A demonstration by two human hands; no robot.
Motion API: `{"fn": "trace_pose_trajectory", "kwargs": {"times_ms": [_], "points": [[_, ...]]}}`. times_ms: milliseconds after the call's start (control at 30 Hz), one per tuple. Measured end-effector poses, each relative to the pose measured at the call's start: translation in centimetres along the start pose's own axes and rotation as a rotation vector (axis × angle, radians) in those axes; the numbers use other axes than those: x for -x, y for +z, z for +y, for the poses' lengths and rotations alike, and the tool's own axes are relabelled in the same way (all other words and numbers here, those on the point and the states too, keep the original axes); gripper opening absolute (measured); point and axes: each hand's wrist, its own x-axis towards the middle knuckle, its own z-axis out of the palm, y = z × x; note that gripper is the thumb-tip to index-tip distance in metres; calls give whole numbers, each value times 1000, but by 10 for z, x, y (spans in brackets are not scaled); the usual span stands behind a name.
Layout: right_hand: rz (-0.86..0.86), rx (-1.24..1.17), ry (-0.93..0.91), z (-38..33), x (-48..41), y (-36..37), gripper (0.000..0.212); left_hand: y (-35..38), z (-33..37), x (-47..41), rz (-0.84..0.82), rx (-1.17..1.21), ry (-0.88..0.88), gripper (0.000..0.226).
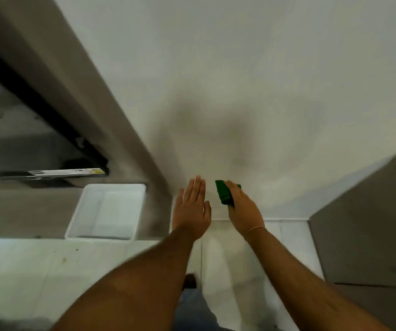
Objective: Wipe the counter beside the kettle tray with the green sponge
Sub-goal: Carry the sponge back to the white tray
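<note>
My right hand grips the green sponge, which sticks out past the thumb toward the pale wall. Just left of it, my left hand is stretched out flat, fingers together and pointing forward, holding nothing. Both hands hover in front of the wall above the tiled floor. An empty white tray sits on a grey counter to the left of my left hand. No kettle is in view. The picture is motion-blurred.
A grey wall unit with a dark shelf opening rises above the counter on the left. A grey cabinet block stands at the right. White floor tiles lie below, with my foot between my forearms.
</note>
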Motion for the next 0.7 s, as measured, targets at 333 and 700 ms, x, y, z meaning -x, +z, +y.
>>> {"fn": "trace_pose_trajectory", "kwargs": {"times_ms": [333,700], "points": [[-532,120,-227,-210,-64,216,52,-16,-260,59,75,79,-393,72],[-803,299,-302,-258,-68,335,86,-3,-341,131,87,115,-553,79]]}}
